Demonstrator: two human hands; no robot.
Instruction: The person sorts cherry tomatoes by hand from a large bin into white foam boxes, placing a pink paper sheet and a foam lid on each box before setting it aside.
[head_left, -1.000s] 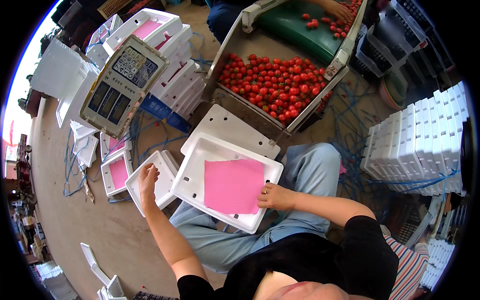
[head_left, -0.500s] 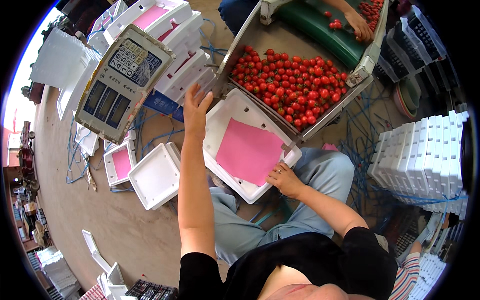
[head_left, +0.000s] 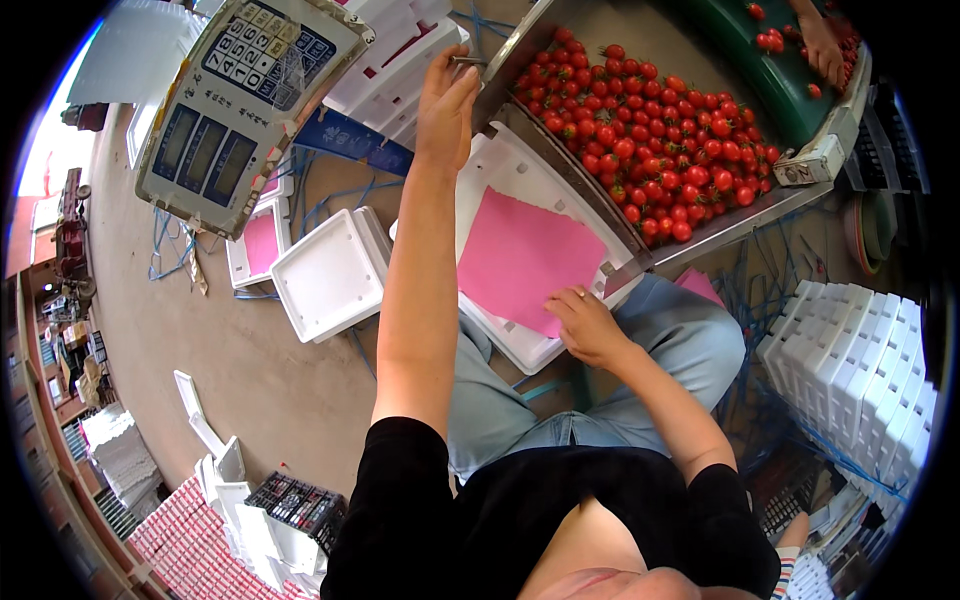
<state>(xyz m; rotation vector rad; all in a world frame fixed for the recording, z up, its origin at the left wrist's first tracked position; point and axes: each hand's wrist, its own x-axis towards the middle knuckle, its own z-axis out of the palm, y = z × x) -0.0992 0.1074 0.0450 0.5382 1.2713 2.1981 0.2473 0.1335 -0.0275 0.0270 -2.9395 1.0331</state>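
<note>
My left hand (head_left: 447,115) is raised at the near left corner of a metal trough, its fingers closed round a small metal handle (head_left: 467,60). Below the trough, a white foam box (head_left: 492,150) lies tilted over my lap, with a sheet of pink paper (head_left: 525,250) lining it. My right hand (head_left: 592,328) grips the box's near right rim, fingertips over the paper's corner and thumb hidden. Many cherry tomatoes (head_left: 650,140) are heaped in the trough (head_left: 625,45), against its front edge above the box.
A scale display (head_left: 240,110) stands at upper left, before stacked white boxes. White lids (head_left: 330,275) lie on the floor at left. Another person's hand (head_left: 822,48) is among tomatoes at upper right. White boxes (head_left: 850,370) are stacked at right; blue straps (head_left: 755,290) litter the floor.
My left hand has gone from open in the air to the trough's metal handle. My right hand stays at the box rim. The view has shifted.
</note>
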